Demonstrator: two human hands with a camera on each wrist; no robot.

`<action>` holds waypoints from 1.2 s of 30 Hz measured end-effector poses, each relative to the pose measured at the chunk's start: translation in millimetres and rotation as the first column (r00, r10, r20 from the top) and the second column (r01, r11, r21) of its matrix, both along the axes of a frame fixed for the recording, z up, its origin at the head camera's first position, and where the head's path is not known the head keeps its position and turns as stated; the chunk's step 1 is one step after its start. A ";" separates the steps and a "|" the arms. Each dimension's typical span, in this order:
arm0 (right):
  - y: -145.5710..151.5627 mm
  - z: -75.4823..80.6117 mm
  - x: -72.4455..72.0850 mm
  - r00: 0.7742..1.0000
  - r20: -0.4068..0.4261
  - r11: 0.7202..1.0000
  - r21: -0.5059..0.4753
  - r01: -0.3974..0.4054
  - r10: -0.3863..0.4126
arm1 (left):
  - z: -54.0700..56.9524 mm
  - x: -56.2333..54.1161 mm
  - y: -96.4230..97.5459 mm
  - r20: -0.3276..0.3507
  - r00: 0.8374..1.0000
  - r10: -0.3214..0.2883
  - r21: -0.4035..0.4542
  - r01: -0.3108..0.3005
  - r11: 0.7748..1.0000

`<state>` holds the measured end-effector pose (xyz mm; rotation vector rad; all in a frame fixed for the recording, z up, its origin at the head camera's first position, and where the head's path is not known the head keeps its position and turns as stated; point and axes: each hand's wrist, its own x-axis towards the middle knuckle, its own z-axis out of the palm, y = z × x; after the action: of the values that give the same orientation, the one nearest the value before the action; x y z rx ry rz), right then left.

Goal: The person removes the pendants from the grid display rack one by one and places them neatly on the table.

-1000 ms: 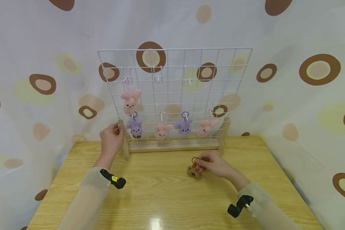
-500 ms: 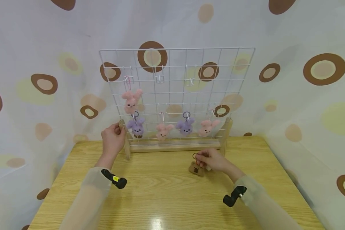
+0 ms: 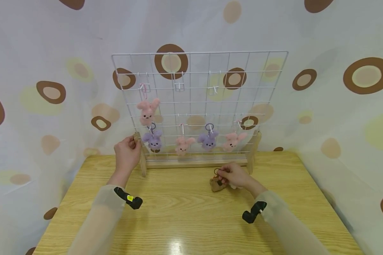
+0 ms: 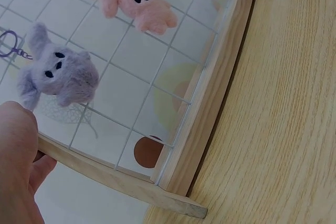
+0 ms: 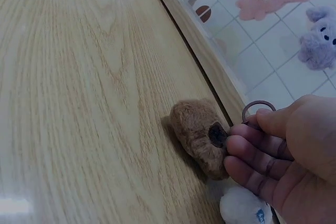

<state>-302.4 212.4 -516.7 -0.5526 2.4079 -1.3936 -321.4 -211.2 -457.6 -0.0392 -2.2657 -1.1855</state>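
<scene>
My left hand (image 3: 127,154) grips the left wooden post (image 4: 121,179) of a white wire grid rack (image 3: 198,53), thumb and fingers near its top. With my right hand (image 3: 237,175) I pinch the dark ring (image 5: 258,103) of a brown plush keychain (image 5: 194,132). The plush hangs low over the table in front of the rack's wooden base bar (image 3: 194,163); whether it touches the table I cannot tell. A white fluffy piece with a blue mark (image 5: 242,207) sits under my right fingers, partly hidden by them.
Pink bunny keychains (image 3: 148,113) and purple ones (image 3: 208,141) hang from hooks on the grid, mostly along its lower part. White hooks (image 3: 179,86) stick out higher up. Behind stands a patterned backdrop (image 3: 332,117). The wooden table (image 3: 178,205) extends toward me.
My right hand has shifted slightly toward the rack, and its wrist has swung left. The brown plush has turned in its hold. My left hand keeps its grip on the post.
</scene>
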 end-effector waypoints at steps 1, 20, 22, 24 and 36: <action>0.0 -0.4 -1.1 1.000 0.005 1.000 0.001 0.005 -0.005 | 0.0 0.1 0.2 -0.002 1.000 -0.002 0.001 0.002 1.000; -6.1 10.4 -15.1 0.992 -0.124 0.974 0.223 0.039 -0.012 | -3.2 1.1 1.7 0.014 1.000 0.004 0.022 -0.004 1.000; -5.9 10.0 -15.9 0.992 -0.124 0.972 0.230 0.040 -0.012 | -1.9 1.9 1.8 0.010 1.000 0.005 0.023 -0.005 1.000; -5.3 9.9 -16.3 0.993 -0.119 0.975 0.221 0.035 -0.008 | -1.3 2.2 1.7 0.007 1.000 0.007 0.018 -0.007 1.000; -11.8 31.4 -9.9 0.996 -0.083 0.994 0.107 -0.030 0.039 | 1.7 2.8 1.0 0.031 1.000 -0.003 0.009 0.002 1.000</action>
<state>-312.2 200.6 -485.3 -0.6357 2.5091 -1.2442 -318.6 -210.1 -455.9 -0.0206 -2.2875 -1.2055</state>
